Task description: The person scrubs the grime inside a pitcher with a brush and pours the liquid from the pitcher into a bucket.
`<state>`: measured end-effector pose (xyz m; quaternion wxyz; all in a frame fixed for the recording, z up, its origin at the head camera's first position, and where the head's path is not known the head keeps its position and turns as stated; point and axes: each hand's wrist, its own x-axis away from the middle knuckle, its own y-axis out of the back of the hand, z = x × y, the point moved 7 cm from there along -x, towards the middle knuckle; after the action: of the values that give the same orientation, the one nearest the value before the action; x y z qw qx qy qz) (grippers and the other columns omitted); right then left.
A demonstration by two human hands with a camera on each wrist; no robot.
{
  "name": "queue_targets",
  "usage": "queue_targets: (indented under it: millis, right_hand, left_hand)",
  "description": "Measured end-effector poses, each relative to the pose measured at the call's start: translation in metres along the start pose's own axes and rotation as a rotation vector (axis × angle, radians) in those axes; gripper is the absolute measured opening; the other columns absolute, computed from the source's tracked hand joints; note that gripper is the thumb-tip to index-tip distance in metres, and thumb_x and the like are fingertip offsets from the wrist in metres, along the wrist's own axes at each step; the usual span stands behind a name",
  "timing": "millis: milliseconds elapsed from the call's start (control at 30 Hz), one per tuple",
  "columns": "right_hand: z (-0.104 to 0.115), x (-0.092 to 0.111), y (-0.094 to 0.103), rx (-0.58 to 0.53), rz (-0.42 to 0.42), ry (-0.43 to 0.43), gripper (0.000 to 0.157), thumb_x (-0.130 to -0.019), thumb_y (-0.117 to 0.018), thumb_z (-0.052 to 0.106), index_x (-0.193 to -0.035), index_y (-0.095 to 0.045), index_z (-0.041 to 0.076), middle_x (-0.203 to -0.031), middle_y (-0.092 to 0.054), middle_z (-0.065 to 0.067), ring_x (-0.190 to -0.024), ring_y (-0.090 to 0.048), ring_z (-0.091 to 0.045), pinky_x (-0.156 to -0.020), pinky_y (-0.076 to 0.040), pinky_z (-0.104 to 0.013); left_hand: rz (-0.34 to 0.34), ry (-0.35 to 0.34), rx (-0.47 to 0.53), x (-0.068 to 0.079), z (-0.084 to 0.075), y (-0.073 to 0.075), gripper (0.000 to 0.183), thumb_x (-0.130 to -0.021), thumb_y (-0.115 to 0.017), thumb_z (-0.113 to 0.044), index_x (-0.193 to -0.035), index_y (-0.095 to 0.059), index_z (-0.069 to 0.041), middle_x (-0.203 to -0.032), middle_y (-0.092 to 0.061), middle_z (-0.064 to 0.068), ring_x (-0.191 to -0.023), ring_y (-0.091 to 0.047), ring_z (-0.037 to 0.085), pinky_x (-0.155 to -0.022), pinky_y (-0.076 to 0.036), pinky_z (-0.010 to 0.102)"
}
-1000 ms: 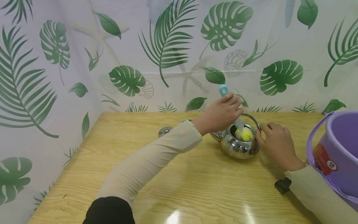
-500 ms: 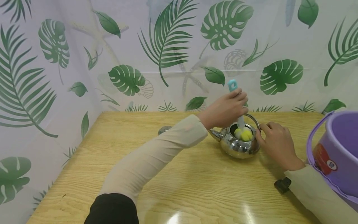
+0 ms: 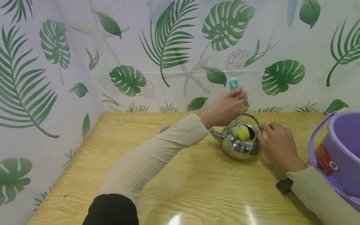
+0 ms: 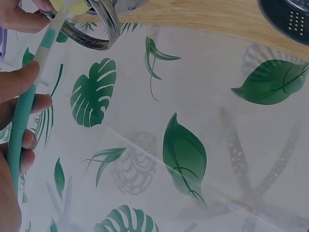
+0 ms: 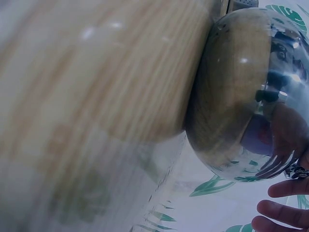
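Observation:
My left hand grips the teal handle of a sponge brush, its thumb and fingers curled round it. The brush stands nearly upright, and its yellow and white sponge head sits in the mouth of a shiny steel kettle. The kettle stands upright on the table, spout to the left, lid off. At the kettle's right side my right hand pinches the base of the arched handle. Fingers of that hand show beside the kettle's mirrored body in the right wrist view.
A purple bucket with its handle hanging down stands on the right, near my right forearm. Behind my left sleeve lies a small metal piece, mostly hidden. A perforated steel part shows in the left wrist view. A leaf-patterned sheet hangs behind the wooden table.
My left hand and the brush first shifted right and up, then slightly back left. The sponge head has moved to the left side of the kettle's mouth. My right hand stays put.

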<state>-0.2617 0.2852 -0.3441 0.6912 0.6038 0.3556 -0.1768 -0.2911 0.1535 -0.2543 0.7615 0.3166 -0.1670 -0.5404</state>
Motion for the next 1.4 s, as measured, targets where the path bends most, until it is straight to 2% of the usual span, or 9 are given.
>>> queue_targets:
  millis: [200, 367, 633, 833, 1133, 1400]
  right_hand:
    - [0.0003, 0.0012, 0.0004, -0.001, 0.01, -0.005, 0.017, -0.081, -0.063, 0.014, -0.086, -0.065, -0.003, -0.077, -0.061, -0.022, -0.068, -0.059, -0.039, -0.057, -0.042, -0.054]
    - [0.0, 0.0017, -0.0001, -0.002, 0.011, -0.011, 0.018, -0.081, -0.062, 0.014, -0.087, -0.065, -0.003, -0.077, -0.062, -0.022, -0.068, -0.059, -0.039, -0.057, -0.042, -0.054]
    - [-0.0007, 0.0015, -0.0004, -0.007, -0.002, -0.011, 0.018, -0.081, -0.062, 0.014, -0.087, -0.065, -0.002, -0.078, -0.062, -0.022, -0.068, -0.059, -0.039, -0.057, -0.042, -0.054]
    - [-0.0009, 0.0009, -0.0005, -0.013, -0.009, -0.01, 0.017, -0.081, -0.062, 0.014, -0.087, -0.065, -0.002, -0.078, -0.062, -0.022, -0.068, -0.059, -0.039, -0.057, -0.042, -0.054]
    - [0.0, 0.0003, 0.0018, -0.018, -0.026, 0.007, 0.016, -0.08, -0.063, 0.013, -0.086, -0.065, -0.003, -0.076, -0.062, -0.022, -0.065, -0.058, -0.038, -0.055, -0.042, -0.054]
    - [0.0006, -0.0003, 0.0018, -0.015, -0.017, 0.008, 0.017, -0.08, -0.063, 0.012, -0.085, -0.065, -0.003, -0.075, -0.061, -0.021, -0.065, -0.058, -0.037, -0.054, -0.041, -0.053]
  left_hand:
    - [-0.02, 0.032, -0.017, 0.0023, -0.0002, -0.0007, 0.025, -0.094, -0.044, -0.021, -0.112, -0.061, -0.02, -0.124, -0.056, 0.002, -0.121, -0.042, 0.021, -0.106, -0.022, 0.034]
    - [-0.003, 0.056, -0.031, 0.0025, -0.002, 0.0008, 0.026, -0.095, -0.041, -0.019, -0.11, -0.062, -0.02, -0.121, -0.057, 0.002, -0.12, -0.042, 0.021, -0.107, -0.022, 0.033]
    - [0.002, 0.136, -0.051, -0.0017, -0.0045, 0.0017, 0.029, -0.095, -0.038, -0.014, -0.104, -0.065, -0.021, -0.114, -0.06, -0.001, -0.113, -0.045, 0.019, -0.106, -0.022, 0.033]
    - [-0.026, 0.189, -0.07, -0.0036, -0.0073, 0.0034, 0.026, -0.094, -0.041, -0.015, -0.099, -0.066, -0.021, -0.108, -0.062, -0.002, -0.108, -0.047, 0.017, -0.104, -0.022, 0.033]
    - [-0.044, 0.215, -0.06, -0.0019, -0.0074, 0.0009, 0.022, -0.091, -0.045, -0.018, -0.101, -0.065, -0.021, -0.109, -0.062, -0.002, -0.11, -0.047, 0.018, -0.103, -0.022, 0.034]
    - [-0.062, 0.204, -0.031, 0.0006, -0.0086, -0.0037, 0.024, -0.094, -0.04, -0.018, -0.103, -0.062, -0.02, -0.113, -0.061, 0.001, -0.113, -0.046, 0.021, -0.103, -0.022, 0.035]
